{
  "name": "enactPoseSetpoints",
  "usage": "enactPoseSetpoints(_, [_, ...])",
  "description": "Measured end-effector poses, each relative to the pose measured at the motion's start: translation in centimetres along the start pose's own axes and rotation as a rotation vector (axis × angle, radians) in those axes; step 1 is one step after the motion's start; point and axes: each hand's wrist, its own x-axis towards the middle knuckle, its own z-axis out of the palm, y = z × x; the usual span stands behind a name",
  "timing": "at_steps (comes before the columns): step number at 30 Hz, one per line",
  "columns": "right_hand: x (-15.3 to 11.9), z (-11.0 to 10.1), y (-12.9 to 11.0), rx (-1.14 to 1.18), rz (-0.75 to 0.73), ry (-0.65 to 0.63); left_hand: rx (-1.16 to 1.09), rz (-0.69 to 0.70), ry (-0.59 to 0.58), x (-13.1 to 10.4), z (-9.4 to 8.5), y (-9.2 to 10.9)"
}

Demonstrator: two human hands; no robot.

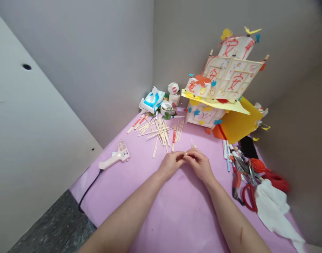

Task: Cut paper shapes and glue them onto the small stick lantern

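Over the middle of the pink-covered table (182, 211), my left hand (172, 163) and my right hand (199, 163) meet at the fingertips. Both are closed in a pinch around a small pale piece (185, 154), possibly the end of a wooden stick; the fingers cover most of it. Just beyond my right hand lie a few short wooden sticks (191, 143). Farther back is a loose pile of wooden chopsticks (162, 131), with a pair in a red-and-white wrapper (173, 135) beside it.
A hot glue gun (116, 156) with a black cord lies left. At back right stands a decorated stick-and-paper model building (216, 80). Pliers (236, 181), red-handled scissors (249, 196), markers (226, 154), red yarn (275, 181) and white cloth (273, 198) lie right. Tissues (152, 100) sit behind.
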Motion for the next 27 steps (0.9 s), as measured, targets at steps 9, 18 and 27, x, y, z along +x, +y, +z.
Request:
enactPoseSetpoints(9, [2.8, -1.5, -2.0, 0.159, 0.098, 0.034, 0.075, 0.029, -0.069, 0.0, -0.2, -0.7])
enactPoseSetpoints(18, [16.5, 5.3, -3.6, -0.266, -0.197, -0.460, 0.104, -0.040, -0.089, 0.2, -0.3, -0.7])
enactPoseSetpoints(27, [23.4, 14.8, -0.2, -0.738, -0.403, -0.810, 0.129, -0.131, -0.122, 0.2, -0.6, -0.2])
